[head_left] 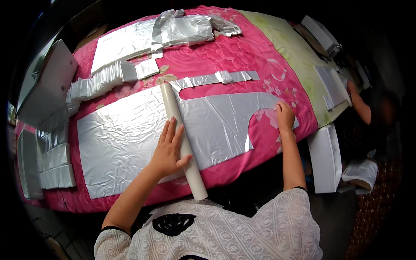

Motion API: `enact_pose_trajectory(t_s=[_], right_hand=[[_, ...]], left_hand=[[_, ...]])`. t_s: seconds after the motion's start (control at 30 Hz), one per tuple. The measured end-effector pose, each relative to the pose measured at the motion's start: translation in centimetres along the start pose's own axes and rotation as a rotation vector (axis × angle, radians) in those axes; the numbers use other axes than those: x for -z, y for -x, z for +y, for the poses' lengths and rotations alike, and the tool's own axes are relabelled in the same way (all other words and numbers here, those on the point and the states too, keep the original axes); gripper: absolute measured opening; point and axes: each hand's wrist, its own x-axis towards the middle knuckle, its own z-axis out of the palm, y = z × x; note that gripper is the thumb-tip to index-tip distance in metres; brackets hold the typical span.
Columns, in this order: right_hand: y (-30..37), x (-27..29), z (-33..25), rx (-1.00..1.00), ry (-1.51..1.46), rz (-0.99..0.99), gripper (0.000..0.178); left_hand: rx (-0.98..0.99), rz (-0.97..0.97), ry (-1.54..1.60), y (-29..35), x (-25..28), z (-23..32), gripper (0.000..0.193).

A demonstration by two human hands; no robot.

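A silvery plastic apron (pixel 216 125) lies spread over the pink cloth before me, with a curved cut-out and a long strap (pixel 203 80) at its far side. A pale tube (pixel 190 168) lies across it, its near end jutting past the table edge. My left hand (pixel 168 149) rests on this tube and the plastic beside it, fingers spread and thumb out over the tube. At the right end, my right hand (pixel 284 116) is closed in a pinch on the apron's edge by the curved cut-out. The fingertips are partly hidden.
Beyond the apron lies a pile of silvery plastic sheets (pixel 125 43). A row of folded white packets (pixel 102 82) runs toward a white box (pixel 50 82); stacked packets (pixel 56 164) lie at left. On the right, a person's arm (pixel 362 102) reaches toward a white stack (pixel 331 86).
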Motion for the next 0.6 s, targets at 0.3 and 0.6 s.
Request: enact_pose_trajectory(t_s=[0.3,0.6], right_hand=[[-0.7,-2.8,2.8,0.057,-0.013,0.13,0.02],[1.2,1.3,-2.5,0.141,-0.171,0.106,0.014]], left_hand=[[-0.006,0.052,0.012,-0.1,-0.3,0.0,0.083],[-0.002,0.069,0.015,-0.3,-0.3,0.4,0.082]])
